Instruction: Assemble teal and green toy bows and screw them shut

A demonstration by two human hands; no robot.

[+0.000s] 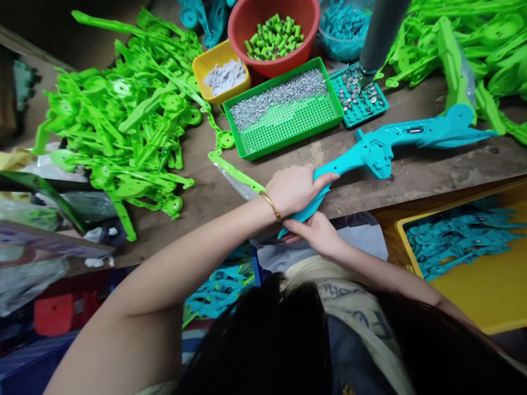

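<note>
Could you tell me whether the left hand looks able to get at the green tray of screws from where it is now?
Probably yes. The left hand grips the teal part at the bench edge, and the green tray lies just beyond it with bare bench between; it would have to let go first.

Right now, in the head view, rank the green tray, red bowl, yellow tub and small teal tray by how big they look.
1. green tray
2. red bowl
3. Small teal tray and yellow tub: look alike, so no ranking.
</note>
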